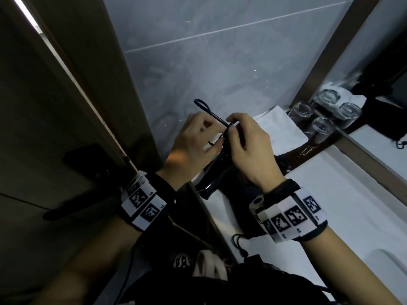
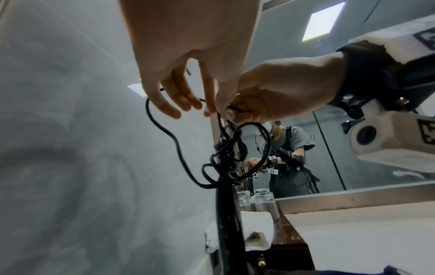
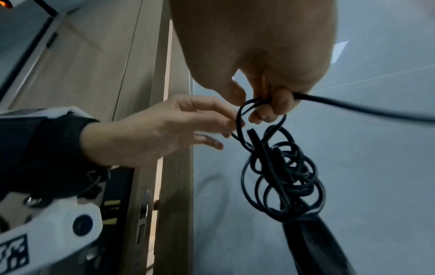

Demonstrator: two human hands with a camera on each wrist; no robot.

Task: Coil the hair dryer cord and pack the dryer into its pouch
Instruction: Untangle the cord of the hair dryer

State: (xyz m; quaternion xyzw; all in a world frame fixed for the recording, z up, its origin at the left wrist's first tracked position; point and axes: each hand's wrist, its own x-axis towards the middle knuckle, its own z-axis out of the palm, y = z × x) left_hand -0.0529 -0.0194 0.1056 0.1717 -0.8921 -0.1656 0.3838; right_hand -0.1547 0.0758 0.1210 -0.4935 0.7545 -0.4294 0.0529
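The black hair dryer lies on the white counter, its handle pointing up toward my hands. Its black cord is bunched in loose loops at the top of the handle. My right hand pinches a cord loop between thumb and fingers, and one strand runs off to the right. My left hand meets it from the left, fingertips on the same loop. A small cord loop sticks up above my left hand. The black pouch lies under my right wrist, partly hidden, its drawstring at the counter edge.
A folded white towel lies just behind my hands. Several upturned glasses stand on a dark tray by the mirror at the right. A grey tiled wall is ahead and a wooden door at the left.
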